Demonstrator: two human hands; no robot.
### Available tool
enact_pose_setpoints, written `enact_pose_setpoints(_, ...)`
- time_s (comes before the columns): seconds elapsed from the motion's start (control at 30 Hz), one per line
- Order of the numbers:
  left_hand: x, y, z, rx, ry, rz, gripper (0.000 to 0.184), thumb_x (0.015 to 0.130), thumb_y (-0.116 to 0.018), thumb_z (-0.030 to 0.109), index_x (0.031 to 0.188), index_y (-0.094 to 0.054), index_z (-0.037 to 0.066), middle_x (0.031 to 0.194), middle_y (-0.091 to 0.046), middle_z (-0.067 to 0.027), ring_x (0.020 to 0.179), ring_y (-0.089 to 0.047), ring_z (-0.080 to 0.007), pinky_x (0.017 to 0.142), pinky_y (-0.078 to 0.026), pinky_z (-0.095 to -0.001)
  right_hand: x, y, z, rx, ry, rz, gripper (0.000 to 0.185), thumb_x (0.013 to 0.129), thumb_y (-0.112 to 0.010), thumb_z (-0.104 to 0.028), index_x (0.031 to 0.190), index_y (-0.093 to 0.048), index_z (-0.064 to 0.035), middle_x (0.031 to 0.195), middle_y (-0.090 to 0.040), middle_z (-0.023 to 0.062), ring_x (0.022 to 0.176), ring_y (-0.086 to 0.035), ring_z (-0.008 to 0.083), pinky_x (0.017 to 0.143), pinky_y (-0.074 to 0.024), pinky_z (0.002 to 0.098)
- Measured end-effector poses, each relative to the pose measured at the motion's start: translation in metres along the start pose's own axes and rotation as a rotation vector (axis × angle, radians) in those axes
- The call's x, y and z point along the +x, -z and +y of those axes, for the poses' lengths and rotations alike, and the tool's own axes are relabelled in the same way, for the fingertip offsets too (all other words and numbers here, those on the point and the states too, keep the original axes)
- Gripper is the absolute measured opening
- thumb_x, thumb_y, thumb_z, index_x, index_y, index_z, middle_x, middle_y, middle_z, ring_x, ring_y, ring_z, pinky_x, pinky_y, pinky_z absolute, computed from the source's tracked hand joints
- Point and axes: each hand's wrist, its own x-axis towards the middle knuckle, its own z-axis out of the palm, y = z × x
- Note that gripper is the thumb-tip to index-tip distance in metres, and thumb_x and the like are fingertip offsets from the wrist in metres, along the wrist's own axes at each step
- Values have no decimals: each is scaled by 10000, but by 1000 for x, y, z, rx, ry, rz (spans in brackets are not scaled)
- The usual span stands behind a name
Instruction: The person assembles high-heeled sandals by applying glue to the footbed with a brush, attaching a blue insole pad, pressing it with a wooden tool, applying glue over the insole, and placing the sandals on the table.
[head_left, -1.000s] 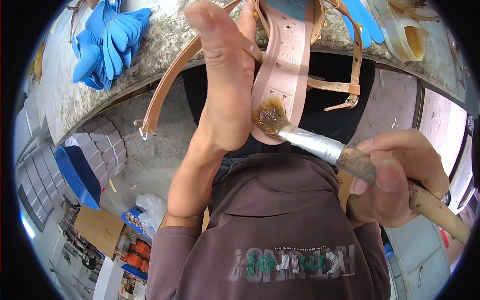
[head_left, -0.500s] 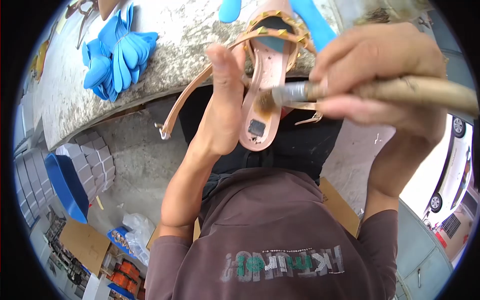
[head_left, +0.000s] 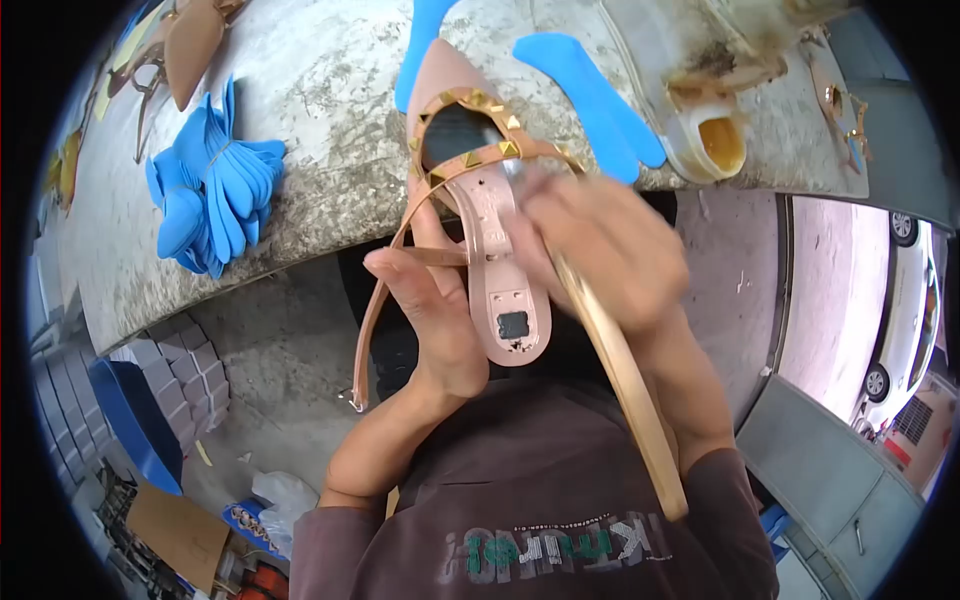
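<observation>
A pink pointed shoe (head_left: pixel 493 268) with gold-studded straps lies heel toward me. Its bare footbed shows small holes and a dark square patch at the heel. My left hand (head_left: pixel 440 335) holds it from the left, thumb out to the side and fingers partly hidden beneath. Blurred by motion, my right hand (head_left: pixel 620 255) grips a brush by its long wooden handle (head_left: pixel 628 390). The brush head reaches into the shoe near the studded strap, its bristles mostly hidden. A thin buckle strap (head_left: pixel 368 345) hangs beside my left hand.
On the worn worktable (head_left: pixel 335 130) lie a bundle of blue insoles (head_left: pixel 222 185), a loose pair of blue insoles (head_left: pixel 590 100) and another blue piece (head_left: pixel 423 45). A crusted pot of yellowish liquid (head_left: pixel 722 148) stands at right. More tan shoes (head_left: pixel 195 50) sit far left.
The brush has moved from the heel up toward the front of the footbed, its handle swinging to point down toward me. The shoe appears lower and more of the table shows.
</observation>
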Motion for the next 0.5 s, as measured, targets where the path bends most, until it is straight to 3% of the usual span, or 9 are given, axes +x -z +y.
enact_pose_setpoints(0.2,4,19,-12,77,29,29,1229,698,-101,947,1541,-31,56,1471,-363,-132,1304,-423,-229,1085,-360,-354,-4,-12,-4,18,-46,128,133,737,-754,41,821,-651,33,747,-663,157,628,-671,229,580,-555,298)
enact_pose_setpoints(0.27,5,22,-15,15,-63,-122,1204,733,-109,904,1512,141,21,1499,-298,-153,1332,-379,-244,1071,-359,-363,-3,-8,-6,28,-82,119,139,717,-763,25,795,-648,22,753,-656,142,618,-664,224,554,-549,286)
enact_pose_setpoints(0.33,7,27,-10,32,-43,-156,1208,726,-125,907,1516,135,32,1482,-325,-154,1301,-418,-245,1044,-390,-361,1,1,-13,40,-114,108,146,696,-771,10,769,-645,10,758,-649,126,609,-656,219,529,-544,275)
enact_pose_setpoints(0.43,3,28,-10,5,3,-127,1204,713,-118,917,1530,102,60,1438,-388,-152,1216,-512,-238,978,-456,-353,0,24,-43,155,-412,3,43,829,-653,12,788,-651,27,776,-691,160,559,-625,161,493,-497,256)
enact_pose_setpoints(0.5,2,27,-7,-5,74,-67,1253,675,-132,959,1548,-32,65,1448,-415,-121,1261,-464,-190,1049,-400,-342,-15,36,-61,244,-516,76,100,708,-733,26,769,-655,14,753,-677,190,609,-678,236,529,-544,267)
